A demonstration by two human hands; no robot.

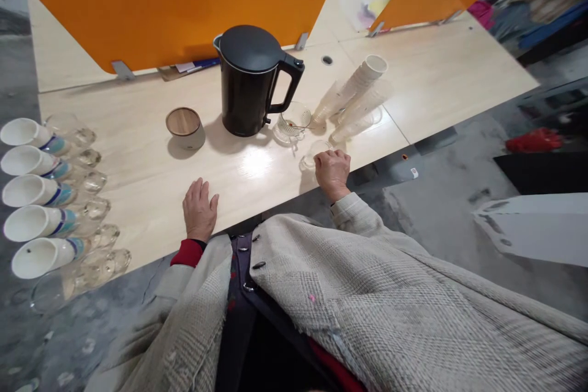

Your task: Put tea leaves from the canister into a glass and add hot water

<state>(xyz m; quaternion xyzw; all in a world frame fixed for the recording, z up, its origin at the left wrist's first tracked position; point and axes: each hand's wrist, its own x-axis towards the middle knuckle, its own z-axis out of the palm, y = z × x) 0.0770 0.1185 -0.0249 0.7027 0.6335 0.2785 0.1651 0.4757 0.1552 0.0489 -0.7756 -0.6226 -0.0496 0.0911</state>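
Observation:
My left hand (pixel 201 210) lies flat on the table near its front edge, fingers stretched out and nothing in it. My right hand (pixel 332 173) is closed at the side of a small clear cup (pixel 310 158) on the table, its fingertips hidden behind the knuckles. Just beyond that cup sits a ribbed glass cup (pixel 294 119) on a clear saucer, with a thin spoon-like stick in or across it. Behind and to the right rise two tall stacks of cups, one of them whitish (pixel 362 76) and the other clear (pixel 361 122).
A black electric kettle (pixel 250 82) stands mid-table, beside a round wooden-topped container (pixel 185 127). Several paper cups (pixel 34 190) and clear glasses (pixel 98 208) line the left end. An orange divider (pixel 184 6) runs behind, with pens and papers (pixel 195 66) at its foot.

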